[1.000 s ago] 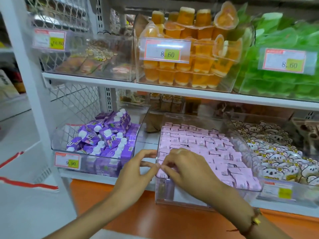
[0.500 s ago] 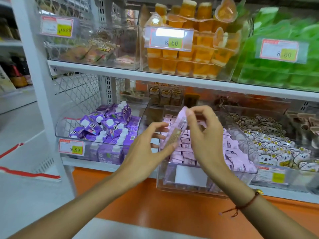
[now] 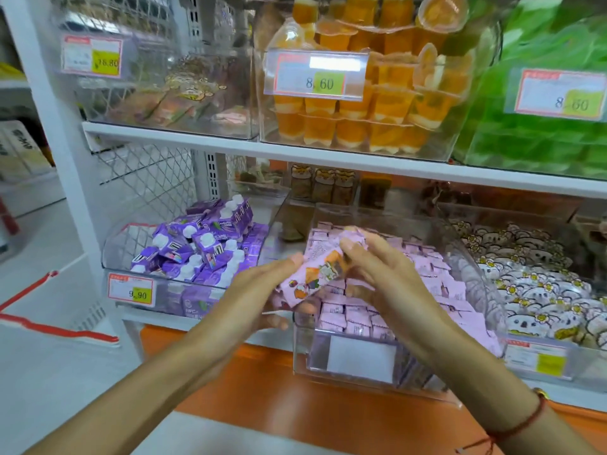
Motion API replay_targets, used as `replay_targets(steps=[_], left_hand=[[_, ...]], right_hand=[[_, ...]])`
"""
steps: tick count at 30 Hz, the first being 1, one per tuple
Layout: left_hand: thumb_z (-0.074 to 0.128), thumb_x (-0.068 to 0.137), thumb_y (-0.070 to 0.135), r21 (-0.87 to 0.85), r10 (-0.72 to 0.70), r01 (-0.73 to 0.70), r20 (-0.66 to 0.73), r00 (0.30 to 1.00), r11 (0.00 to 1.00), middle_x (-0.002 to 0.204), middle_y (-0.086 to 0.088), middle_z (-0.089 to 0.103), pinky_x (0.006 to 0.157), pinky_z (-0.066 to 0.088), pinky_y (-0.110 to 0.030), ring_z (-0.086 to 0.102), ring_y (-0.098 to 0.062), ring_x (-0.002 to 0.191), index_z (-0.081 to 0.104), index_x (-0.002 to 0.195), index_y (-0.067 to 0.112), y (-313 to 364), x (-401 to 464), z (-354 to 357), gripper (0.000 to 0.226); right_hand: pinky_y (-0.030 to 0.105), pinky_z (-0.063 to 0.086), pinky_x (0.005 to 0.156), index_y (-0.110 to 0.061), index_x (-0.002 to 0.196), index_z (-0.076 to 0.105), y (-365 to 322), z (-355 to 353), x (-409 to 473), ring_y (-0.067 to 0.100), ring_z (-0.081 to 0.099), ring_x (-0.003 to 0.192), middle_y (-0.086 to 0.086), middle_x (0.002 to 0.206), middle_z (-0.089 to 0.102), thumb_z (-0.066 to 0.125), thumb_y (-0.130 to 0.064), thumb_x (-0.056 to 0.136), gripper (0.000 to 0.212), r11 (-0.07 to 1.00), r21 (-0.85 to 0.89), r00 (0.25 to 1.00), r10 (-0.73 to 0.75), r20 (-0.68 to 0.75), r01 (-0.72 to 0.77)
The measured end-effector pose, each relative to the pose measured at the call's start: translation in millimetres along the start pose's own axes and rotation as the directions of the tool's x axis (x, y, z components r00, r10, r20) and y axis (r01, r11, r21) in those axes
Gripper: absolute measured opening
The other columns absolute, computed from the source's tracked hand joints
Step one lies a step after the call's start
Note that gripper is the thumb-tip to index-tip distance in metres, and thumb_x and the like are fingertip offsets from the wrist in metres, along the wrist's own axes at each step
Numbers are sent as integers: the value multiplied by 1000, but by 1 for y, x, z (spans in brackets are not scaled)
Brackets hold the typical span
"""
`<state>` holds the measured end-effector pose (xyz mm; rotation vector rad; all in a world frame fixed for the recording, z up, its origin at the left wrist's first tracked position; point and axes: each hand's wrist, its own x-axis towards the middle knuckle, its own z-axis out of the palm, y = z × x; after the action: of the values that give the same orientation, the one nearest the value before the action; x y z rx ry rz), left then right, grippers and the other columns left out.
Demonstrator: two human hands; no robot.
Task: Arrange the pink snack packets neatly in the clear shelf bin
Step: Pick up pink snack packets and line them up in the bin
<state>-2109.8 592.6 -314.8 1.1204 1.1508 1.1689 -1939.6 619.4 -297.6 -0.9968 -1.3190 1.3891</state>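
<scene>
Both hands [image 3: 259, 300] [image 3: 387, 284] hold pink packets [image 3: 315, 274] over bin [image 3: 354, 372]

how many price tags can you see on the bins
5: upper left bin, orange cups bin, green bin, purple cartons bin, bottom right bin. Others may be hidden.

The lower white shelf [image 3: 210, 318] carries the clear shelf bin [image 3: 358, 372] of pink packets. Left of that bin sits a bin of purple cartons [image 3: 138, 257]; right of it, a bin of white-and-yellow packets [image 3: 542, 359].
</scene>
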Motion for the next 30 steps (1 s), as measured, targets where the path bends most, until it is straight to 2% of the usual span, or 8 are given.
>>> replay_targets(steps=[6,11,13,18,22,26,28,30], left_hand=[[38,69,68,-121,-132,136,38,991,983,82,-6,75,41,47,-20,71,-14,68,78,73,22,-1,7,5,61],[72,70,35,113,186,-174,-105,977,978,99,10,70,61,56,-22,66,0,78,73,94,29,-1,-8,4,25],[76,69,29,204,247,-230,-61,967,952,106,11,70,72,56,-18,67,0,89,68,106,29,0,-15,2,38],[71,68,33,-62,181,-184,-53,982,981,101,4,73,71,55,-18,68,-9,97,68,106,20,2,-19,3,40],[64,80,28,57,385,-381,-118,915,923,101,5,73,75,53,-16,67,-6,96,67,109,19,1,-20,-4,30],[63,82,25,278,523,-479,-109,845,832,105,7,64,83,47,-12,61,3,89,55,120,23,-3,-17,-15,39],[63,85,20,360,538,-491,-38,842,793,108,4,60,87,46,-13,59,1,95,51,123,26,-7,-15,-20,40],[60,89,23,490,564,-529,89,821,692,113,8,62,95,45,-22,59,-4,107,52,123,27,-8,-14,-24,35]], right_hand=[[13,52,63,-9,92,67,6,-11,5,8,68,71,3,80,74,67,-40,72,37,994,105,1000,-2,-5,3],[11,52,62,-9,93,68,6,-13,1,6,69,68,3,80,74,71,-40,67,40,994,109,999,24,-29,-21],[9,51,60,-8,94,68,4,-15,-4,4,66,63,0,77,73,72,-40,65,43,988,154,999,20,-44,-13],[17,56,72,1,104,63,6,-18,-20,17,71,90,8,91,74,74,-32,65,53,935,346,994,54,90,-82],[13,53,68,-17,101,61,19,-8,-20,6,68,87,-1,93,71,71,-44,67,44,985,-147,996,-90,21,92],[15,40,77,-29,124,46,44,-17,-15,-3,50,94,-16,103,58,62,-41,86,42,501,-800,939,-262,224,331],[24,37,82,-26,124,53,51,-21,-14,7,46,101,-11,109,58,53,-41,93,34,243,-871,887,-301,351,427],[26,35,79,-25,116,61,50,-23,-13,11,44,98,-9,107,58,47,-41,95,30,137,-867,852,-307,423,480]])
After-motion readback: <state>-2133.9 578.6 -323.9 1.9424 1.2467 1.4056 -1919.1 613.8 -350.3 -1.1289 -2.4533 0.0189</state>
